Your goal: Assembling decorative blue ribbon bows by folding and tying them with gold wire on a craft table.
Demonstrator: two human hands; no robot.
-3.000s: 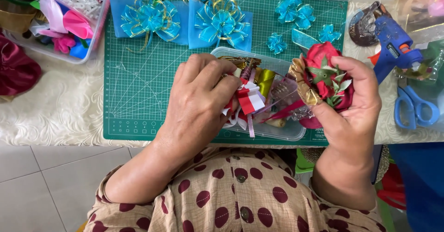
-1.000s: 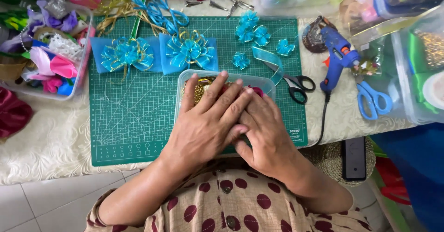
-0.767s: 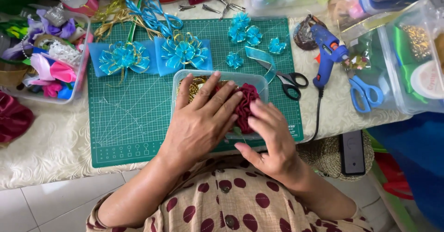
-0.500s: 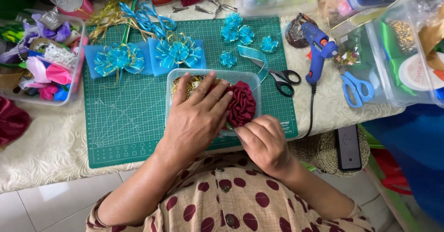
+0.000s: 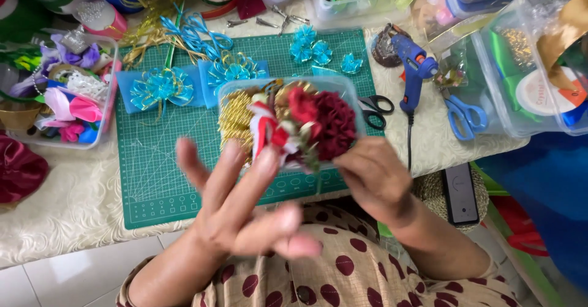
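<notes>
The left hand (image 5: 245,212) is lifted off the work, fingers spread and grasping nothing; it is blurred, and it hides the near left corner of the clear tub (image 5: 228,89). The right hand (image 5: 373,178) grips the tub's near right edge, fingers curled under the rim. The tub sits on the green mat (image 5: 165,160), packed full: gold ribbon coils (image 5: 236,117) on the left, a red-and-white bow (image 5: 267,129) in the middle, a dark red rosette (image 5: 334,123) on the right, rising above the rim.

Beyond the tub, on the mat, lie two turquoise bows (image 5: 160,86) on blue backing, touching side by side, and three small turquoise flowers (image 5: 312,48) nearer the far edge. Black scissors (image 5: 375,110) lie just beside the tub's right wall. Right of them stands a blue glue gun (image 5: 413,68) — its cord runs down past the right hand — and then blue scissors (image 5: 463,114). A dark phone (image 5: 460,192) lies near the right wrist at the table's edge. On the left a tray (image 5: 104,120) holds pink, purple and white ribbon scraps; on the right, clear bins (image 5: 508,108) crowd the corner. A lace cloth (image 5: 67,209) covers the table.
</notes>
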